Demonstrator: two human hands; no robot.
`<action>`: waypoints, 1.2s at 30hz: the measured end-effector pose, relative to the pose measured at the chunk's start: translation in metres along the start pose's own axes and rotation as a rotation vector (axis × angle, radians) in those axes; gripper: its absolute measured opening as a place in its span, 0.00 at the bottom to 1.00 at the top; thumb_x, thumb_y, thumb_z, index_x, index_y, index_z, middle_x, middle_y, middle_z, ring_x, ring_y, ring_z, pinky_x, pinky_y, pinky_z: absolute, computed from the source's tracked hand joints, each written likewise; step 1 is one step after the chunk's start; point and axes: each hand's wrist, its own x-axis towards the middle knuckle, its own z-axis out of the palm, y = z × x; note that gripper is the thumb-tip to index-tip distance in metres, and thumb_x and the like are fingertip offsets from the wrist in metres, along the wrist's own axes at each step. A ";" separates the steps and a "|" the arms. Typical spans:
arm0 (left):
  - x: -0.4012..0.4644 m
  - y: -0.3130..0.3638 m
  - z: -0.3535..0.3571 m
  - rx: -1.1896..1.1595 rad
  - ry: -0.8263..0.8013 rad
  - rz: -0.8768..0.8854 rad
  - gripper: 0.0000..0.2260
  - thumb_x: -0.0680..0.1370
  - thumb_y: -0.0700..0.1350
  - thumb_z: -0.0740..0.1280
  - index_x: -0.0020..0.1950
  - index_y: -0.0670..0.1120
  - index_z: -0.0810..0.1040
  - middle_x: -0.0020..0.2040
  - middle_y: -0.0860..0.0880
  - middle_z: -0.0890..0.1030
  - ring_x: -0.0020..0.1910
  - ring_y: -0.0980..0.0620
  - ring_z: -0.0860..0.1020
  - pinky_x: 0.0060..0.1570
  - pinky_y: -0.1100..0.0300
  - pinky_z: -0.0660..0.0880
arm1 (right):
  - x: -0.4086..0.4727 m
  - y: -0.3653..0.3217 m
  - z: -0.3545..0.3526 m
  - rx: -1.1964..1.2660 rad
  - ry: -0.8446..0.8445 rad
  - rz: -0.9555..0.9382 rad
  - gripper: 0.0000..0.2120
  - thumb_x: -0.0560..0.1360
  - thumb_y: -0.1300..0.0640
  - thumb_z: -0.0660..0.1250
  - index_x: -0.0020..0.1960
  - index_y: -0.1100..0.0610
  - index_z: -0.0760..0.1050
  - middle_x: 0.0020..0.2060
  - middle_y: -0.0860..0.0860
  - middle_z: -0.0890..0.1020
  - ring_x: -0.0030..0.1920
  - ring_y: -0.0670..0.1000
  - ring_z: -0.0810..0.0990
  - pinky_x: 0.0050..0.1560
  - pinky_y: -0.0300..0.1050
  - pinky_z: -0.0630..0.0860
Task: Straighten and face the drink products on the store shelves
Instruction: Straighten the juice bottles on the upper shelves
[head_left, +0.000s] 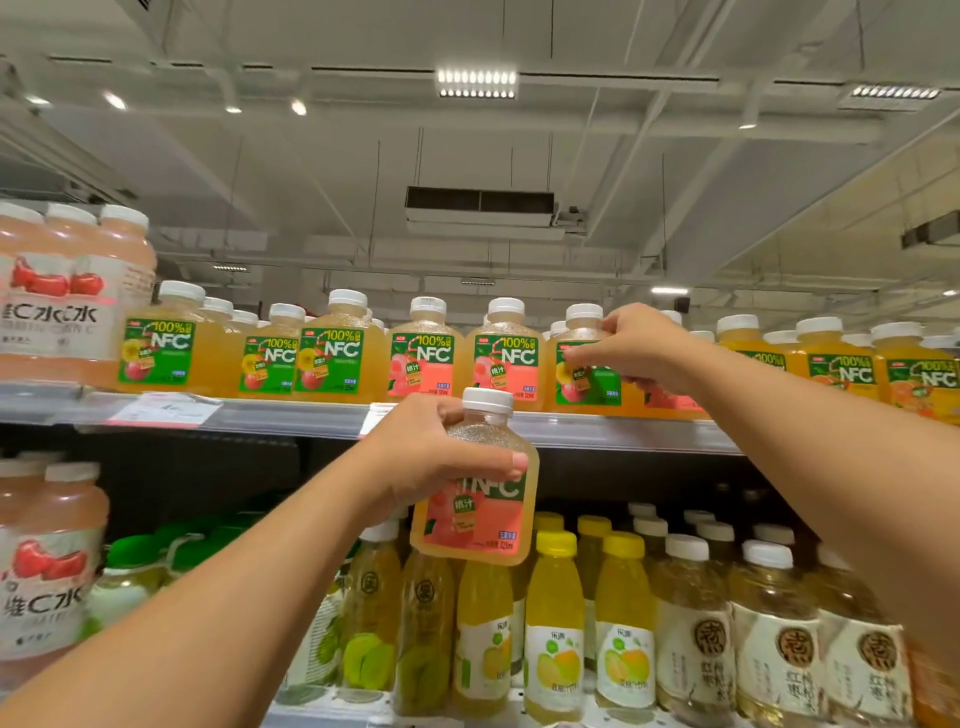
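The left hand (436, 452) is gripping a pink-labelled NFC peach juice bottle (475, 499) around its shoulder, fingers curled over the front and thumb behind, and is holding it in the air just in front of and below the upper shelf edge (291, 415). This bottle is showing a white cap, a flat squarish body of pale orange juice and a pink and green label facing the camera; it is tilting slightly, with its base toward the left. The right hand (631, 348) is pinching a green-labelled NFC bottle (587, 364) that is standing on the upper shelf, fingertips closing on its neck and upper label. That bottle is standing upright in the front row, just beside two pink-labelled NFC bottles (462, 353) on its left. Further left, green-labelled NFC bottles (244, 348) are standing in the same row, some set further back than others, so the row front is running uneven. To the right of the right hand, orange-labelled NFC bottles (841, 364) are filling the row. Large pink vitamin-water bottles (57, 296) are occupying the far left of the upper shelf. A paper price tag (166, 408) is sitting on the shelf edge strip. Open space is lying above the bottle caps up to the ceiling. On the lower shelf, yellow-capped juice bottles (556, 623) and white-capped tea bottles (774, 634) are standing directly beneath the held bottle.
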 end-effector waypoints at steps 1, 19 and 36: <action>0.001 0.000 0.000 0.003 -0.001 0.002 0.20 0.62 0.52 0.80 0.50 0.50 0.82 0.44 0.49 0.86 0.44 0.50 0.85 0.42 0.57 0.79 | 0.000 0.000 -0.002 -0.018 0.002 -0.006 0.20 0.63 0.41 0.75 0.44 0.56 0.79 0.26 0.52 0.78 0.23 0.48 0.72 0.23 0.39 0.68; -0.008 0.006 -0.021 0.064 -0.096 0.033 0.19 0.61 0.56 0.80 0.47 0.51 0.82 0.44 0.54 0.85 0.46 0.53 0.84 0.50 0.50 0.81 | -0.079 -0.067 -0.020 -0.057 0.303 -0.345 0.28 0.63 0.40 0.76 0.59 0.48 0.74 0.48 0.47 0.81 0.45 0.50 0.79 0.43 0.49 0.77; -0.051 -0.035 -0.130 0.111 -0.086 0.012 0.12 0.60 0.56 0.78 0.40 0.58 0.83 0.35 0.56 0.84 0.33 0.58 0.82 0.30 0.65 0.77 | -0.040 -0.299 0.174 0.079 -0.068 -0.142 0.16 0.72 0.48 0.74 0.44 0.59 0.73 0.40 0.56 0.80 0.28 0.55 0.82 0.24 0.41 0.73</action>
